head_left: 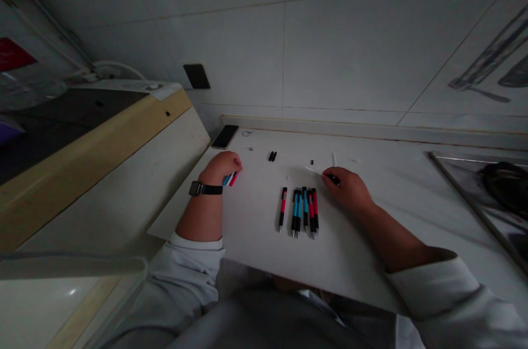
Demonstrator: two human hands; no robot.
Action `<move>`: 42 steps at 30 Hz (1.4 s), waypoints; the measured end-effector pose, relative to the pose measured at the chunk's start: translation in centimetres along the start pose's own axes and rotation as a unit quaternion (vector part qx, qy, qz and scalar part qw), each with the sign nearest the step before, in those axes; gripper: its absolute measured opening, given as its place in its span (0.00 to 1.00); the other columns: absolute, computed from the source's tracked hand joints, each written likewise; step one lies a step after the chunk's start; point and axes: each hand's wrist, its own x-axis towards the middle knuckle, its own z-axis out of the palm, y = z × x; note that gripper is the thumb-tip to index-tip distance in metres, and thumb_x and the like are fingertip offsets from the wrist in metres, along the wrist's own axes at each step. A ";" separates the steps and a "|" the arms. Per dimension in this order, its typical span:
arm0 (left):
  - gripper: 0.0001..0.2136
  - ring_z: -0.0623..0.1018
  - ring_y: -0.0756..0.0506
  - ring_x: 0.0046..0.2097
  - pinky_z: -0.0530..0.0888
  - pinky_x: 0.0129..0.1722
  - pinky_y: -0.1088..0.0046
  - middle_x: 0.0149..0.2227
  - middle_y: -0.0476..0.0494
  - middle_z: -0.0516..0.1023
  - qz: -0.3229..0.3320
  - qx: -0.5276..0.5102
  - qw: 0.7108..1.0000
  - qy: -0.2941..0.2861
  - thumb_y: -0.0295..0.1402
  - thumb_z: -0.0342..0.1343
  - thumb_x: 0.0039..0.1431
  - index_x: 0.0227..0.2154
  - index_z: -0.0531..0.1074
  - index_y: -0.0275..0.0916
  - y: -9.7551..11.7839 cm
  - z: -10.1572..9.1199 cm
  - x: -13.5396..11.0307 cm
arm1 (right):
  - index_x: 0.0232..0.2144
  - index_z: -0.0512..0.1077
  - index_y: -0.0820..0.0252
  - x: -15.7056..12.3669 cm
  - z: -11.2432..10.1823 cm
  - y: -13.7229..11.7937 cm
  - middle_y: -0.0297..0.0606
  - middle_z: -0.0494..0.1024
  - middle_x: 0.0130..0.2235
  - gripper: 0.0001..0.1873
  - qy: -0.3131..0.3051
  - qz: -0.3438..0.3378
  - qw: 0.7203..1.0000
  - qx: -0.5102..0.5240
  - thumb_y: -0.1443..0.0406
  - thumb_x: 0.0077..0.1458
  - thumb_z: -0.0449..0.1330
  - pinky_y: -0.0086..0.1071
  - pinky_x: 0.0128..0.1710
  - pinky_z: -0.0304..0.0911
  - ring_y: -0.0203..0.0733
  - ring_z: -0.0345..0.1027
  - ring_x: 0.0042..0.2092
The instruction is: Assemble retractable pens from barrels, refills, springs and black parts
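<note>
My left hand (225, 166), with a watch on its wrist, bends down over several blue, white and red pen barrels (234, 178) at the left of the counter. Its fingers are curled together, and what lies between them is hidden. At the right, my right hand (345, 185) is closed on a thin pale pen refill (315, 171) that points left. A small black piece (334, 179) shows at those fingers. Between the hands lie a row of blue and red pens (305, 211) and a single red pen (282, 209) apart from it.
Two black grips (273, 156), a tiny black part (312, 162), a white stick (334, 159) and small metal bits (251, 149) lie farther back. A phone (225, 137) is at the back left corner. A stove (487, 189) borders the right side, a tiled wall the back.
</note>
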 end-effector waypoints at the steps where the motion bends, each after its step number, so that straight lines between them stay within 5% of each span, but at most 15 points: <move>1: 0.01 0.78 0.46 0.30 0.69 0.31 0.72 0.28 0.45 0.83 0.000 -0.002 1.000 0.001 0.30 0.66 0.49 0.26 0.81 0.41 0.0 0.0 0.0 | 0.39 0.79 0.55 0.0 0.0 0.0 0.42 0.83 0.39 0.12 0.001 0.001 1.000 0.001 0.60 0.64 0.56 0.40 0.42 0.67 0.48 0.75 0.40; 8: 0.03 0.78 0.45 0.30 0.69 0.31 0.71 0.28 0.45 0.82 -0.005 -0.006 1.000 -0.005 0.28 0.66 0.50 0.24 0.79 0.41 0.4 -0.4 -0.4 | 0.39 0.79 0.56 0.0 -0.3 -0.3 0.43 0.81 0.40 0.13 0.018 -0.016 0.999 0.034 0.59 0.64 0.56 0.39 0.42 0.69 0.47 0.75 0.40; 14: 0.03 0.78 0.45 0.32 0.69 0.32 0.71 0.31 0.44 0.82 0.043 -0.049 0.997 0.049 0.33 0.65 0.55 0.30 0.80 0.40 2.1 -0.9 -1.1 | 0.37 0.80 0.56 0.2 0.1 -0.4 0.45 0.78 0.40 0.17 0.070 0.011 0.986 0.153 0.52 0.63 0.59 0.40 0.41 0.72 0.46 0.74 0.39; 18: 0.07 0.77 0.46 0.35 0.72 0.37 0.69 0.37 0.44 0.82 0.168 -0.120 0.970 0.128 0.37 0.60 0.62 0.37 0.80 0.41 6.6 0.0 -1.9 | 0.35 0.78 0.55 0.7 0.5 -0.4 0.41 0.79 0.36 0.20 0.077 0.098 0.955 0.271 0.45 0.56 0.63 0.39 0.40 0.70 0.46 0.73 0.38; 22: 0.07 0.78 0.46 0.39 0.74 0.41 0.69 0.39 0.45 0.81 0.269 -0.198 0.936 0.108 0.37 0.59 0.65 0.39 0.79 0.41 12.3 2.7 -2.9 | 0.35 0.75 0.55 1.0 0.5 -0.9 0.38 0.80 0.37 0.22 0.073 0.150 0.907 0.386 0.44 0.53 0.64 0.37 0.42 0.68 0.43 0.73 0.39; 29: 0.12 0.81 0.44 0.41 0.77 0.44 0.66 0.40 0.44 0.82 0.243 -0.295 0.923 0.044 0.43 0.65 0.61 0.42 0.75 0.42 18.3 7.0 -3.5 | 0.35 0.72 0.54 0.3 0.9 -2.7 0.33 0.78 0.35 0.20 0.045 0.203 0.829 0.518 0.48 0.48 0.69 0.31 0.38 0.63 0.39 0.72 0.37; 34: 0.13 0.82 0.45 0.39 0.77 0.42 0.67 0.38 0.45 0.82 0.227 -0.374 0.899 0.018 0.42 0.66 0.60 0.42 0.73 0.42 18.8 8.9 -3.9 | 0.31 0.72 0.55 -0.1 1.4 -4.0 0.31 0.77 0.35 0.20 0.022 0.211 0.775 0.596 0.51 0.44 0.74 0.31 0.38 0.63 0.37 0.70 0.36; 42: 0.10 0.81 0.46 0.41 0.78 0.46 0.67 0.40 0.46 0.82 0.244 -0.348 0.903 0.055 0.32 0.65 0.60 0.44 0.77 0.42 17.8 9.3 -4.2 | 0.31 0.75 0.55 0.1 1.8 -3.0 0.33 0.79 0.36 0.21 0.048 0.241 0.735 0.632 0.52 0.40 0.77 0.32 0.38 0.62 0.39 0.72 0.38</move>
